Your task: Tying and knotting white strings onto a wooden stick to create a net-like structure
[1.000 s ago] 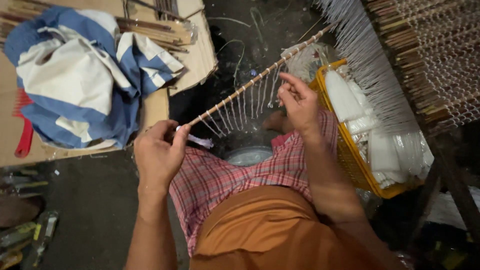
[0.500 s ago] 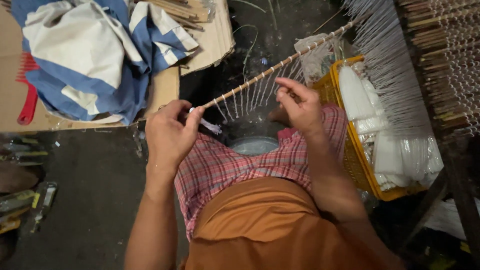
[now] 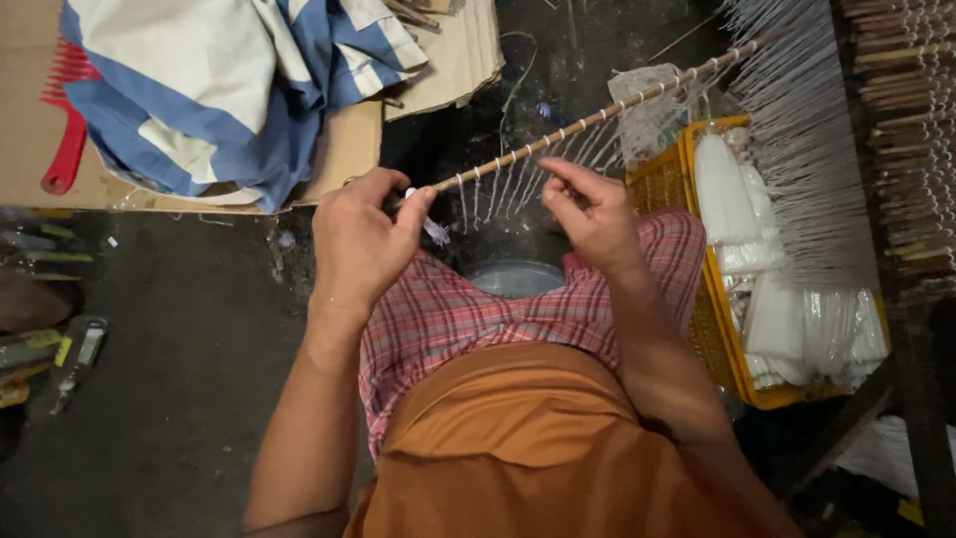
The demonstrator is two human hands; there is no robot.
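Hands are seen from above, over a lap in a checked cloth and an orange garment. A thin stick (image 3: 597, 115) is held across the view, running from the left hand (image 3: 363, 244) up toward the top right, with a row of white strings (image 3: 503, 189) hanging from it at even gaps. The near end of the stick is pinched in the left hand between thumb and curled fingers, so that hand is closed on the stick. The right hand (image 3: 593, 214) is raised just under the stick, its thumb and forefinger drawn together at one of the strings; whether a string is truly gripped cannot be told.

The stick is judged light and fairly stiff, yet slender enough to bend or snap if forced, so it is best held near its end. The strings look soft and limp, and are best taken one at a time with the fingertips.

A yellow crate (image 3: 712, 309) filled with white candles (image 3: 787, 319) stands on the floor at the person's right, beneath a rack of many more hanging white strands (image 3: 797, 130). A round metal pot (image 3: 518, 279) is partly seen beyond the knees. At the upper left, a blue and white cloth (image 3: 219, 90) lies on flat cardboard (image 3: 349, 149), with a red comb (image 3: 65, 130) beside it.
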